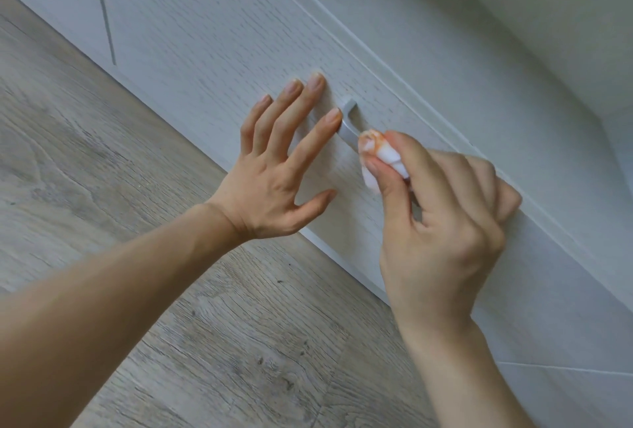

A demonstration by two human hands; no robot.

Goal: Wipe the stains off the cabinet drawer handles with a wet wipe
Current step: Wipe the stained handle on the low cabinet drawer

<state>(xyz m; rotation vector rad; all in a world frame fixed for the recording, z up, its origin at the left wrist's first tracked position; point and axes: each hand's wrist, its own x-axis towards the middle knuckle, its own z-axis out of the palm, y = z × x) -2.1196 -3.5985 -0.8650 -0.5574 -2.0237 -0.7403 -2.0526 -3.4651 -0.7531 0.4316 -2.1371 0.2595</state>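
I am bracing my left hand [274,167] flat, fingers straight and spread, against the pale wood-grain drawer front [212,51], its fingertips lying just left of the slim silver metal drawer handle [347,121]. My right hand [442,218] is pinching a bunched white wet wipe [382,157], already smeared orange, and pressing its tip onto the near end of that handle. I am judging the wiping as under way, with the handle's lower stretch hidden behind the wipe, so I cannot tell what stain remains. The soiled fold could be smearing orange onto the drawer front, and a hard push could be slipping the wipe off the narrow bar.
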